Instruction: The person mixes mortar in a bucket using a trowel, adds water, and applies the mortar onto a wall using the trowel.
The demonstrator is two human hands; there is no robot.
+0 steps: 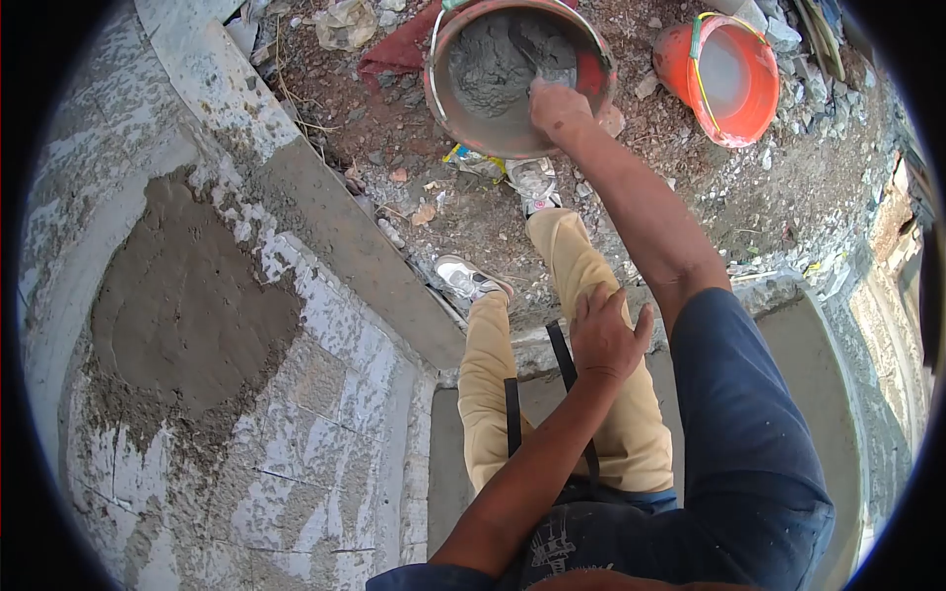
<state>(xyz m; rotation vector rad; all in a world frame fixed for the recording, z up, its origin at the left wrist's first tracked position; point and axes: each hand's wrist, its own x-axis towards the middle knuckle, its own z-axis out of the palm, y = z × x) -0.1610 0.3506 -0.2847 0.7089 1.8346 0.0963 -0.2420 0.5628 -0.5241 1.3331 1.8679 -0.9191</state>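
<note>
The right grip (562, 108) is closed around the handle end of a trowel (527, 47), fingers curled in and the back of the hand facing up; the handle is largely hidden by the fingers. The trowel is inside the large bucket (463, 131), its dark end lying against the grey mortar (483, 74), which covers much of the visible interior. The right forearm crosses above the near rim; contact with the rim cannot be determined. The left grip (603, 335) is relaxed and fairly wide, palm down, fingers partly spread and the thumb set apart, resting on the right leg of the tan trousers (641, 433). The large bucket stands on stony ground (631, 212) ahead of the person's shoes (473, 277). To its right, well apart, a smaller orange bucket (674, 64) with a yellow handle contains pale, cloudy liquid (722, 81). To the left, a broad patch of dark mortar (197, 295) covers part of a rough, whitish block surface (305, 463).
</note>
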